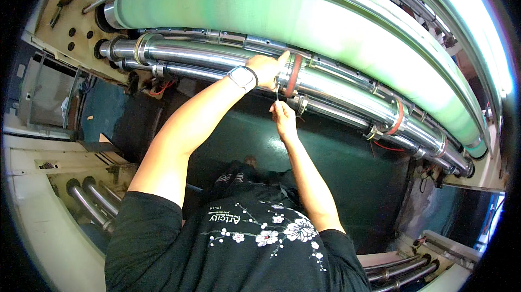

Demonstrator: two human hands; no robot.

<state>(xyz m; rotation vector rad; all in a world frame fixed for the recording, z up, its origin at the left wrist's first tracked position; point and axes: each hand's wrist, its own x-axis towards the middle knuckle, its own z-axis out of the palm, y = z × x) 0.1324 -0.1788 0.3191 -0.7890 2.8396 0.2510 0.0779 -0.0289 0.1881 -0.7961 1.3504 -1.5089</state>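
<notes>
Around the upper chrome shaft point(190, 55) of the machine, my left hand point(264, 71) is curled at a metal collar point(283, 81), its thumb pointing up and away. Just right of that collar, a red-brown ring point(293, 76) encircles the shaft. Below it, my right hand point(283, 121) is closed in a pinch on a thin metal rod-like tool point(277, 95). The tool stands nearly upright, its upper end at the underside of the collar. Its exact tip is hidden by the collar and my left fingers.
A wide pale-green roller point(260, 18) spans the machine behind the shaft. A second red-brown ring point(399, 117) sits farther right. Thinner chrome shafts point(336, 114) run below, with a red cable point(388, 146) hanging. Cream side frames point(65, 48) stand at either end. Dark green floor point(260, 140) lies beneath.
</notes>
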